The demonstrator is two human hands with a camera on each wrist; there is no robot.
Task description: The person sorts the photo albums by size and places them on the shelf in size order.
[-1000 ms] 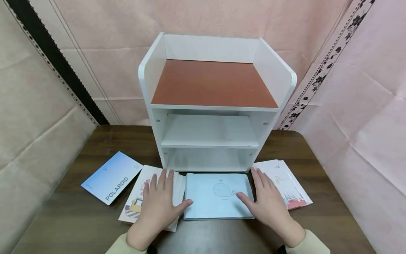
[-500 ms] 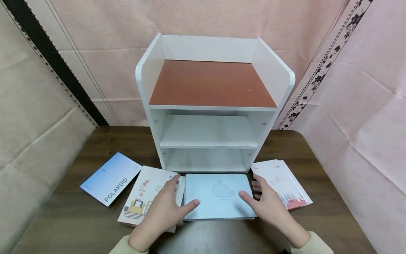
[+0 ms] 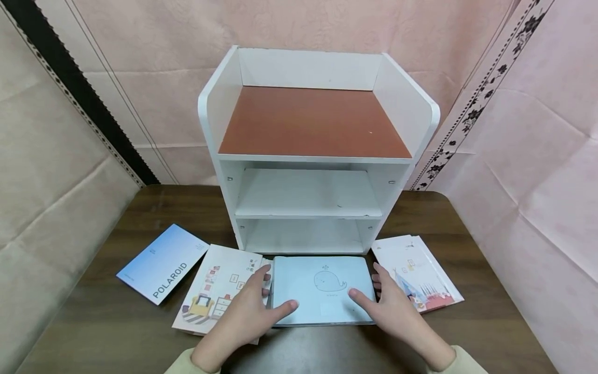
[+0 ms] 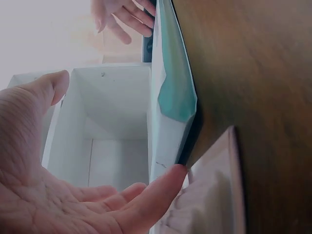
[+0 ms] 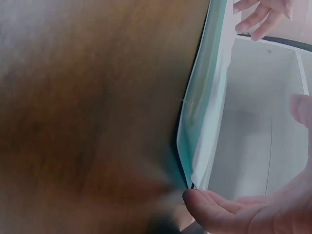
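Observation:
A light blue notebook (image 3: 322,306) with a whale drawing lies flat in front of the white shelf unit; the wrist views show layered edges, so it seems to be a small stack. My left hand (image 3: 254,306) is at its left side, thumb spread over the cover and little fingertip at the corner in the left wrist view. On the opposite side my right hand (image 3: 392,306) has its fingers along the edge and its thumb above the cover. One right fingertip (image 5: 195,200) meets the near corner. Both thumbs stand apart from the cover.
The white shelf unit (image 3: 308,217) with a brown top panel (image 3: 317,124) stands behind. Left of the notebook are white illustrated notebooks (image 3: 219,280), overlapped by a blue POLAROID notebook (image 3: 163,262). More white notebooks (image 3: 416,270) lie right, on the dark wooden table (image 3: 107,322).
Both hands, earlier flat with fingers stretched forward, have drawn in to the sides of the light blue notebook. The left hand has moved right off the white notebooks' cover. Cover edges now look aligned.

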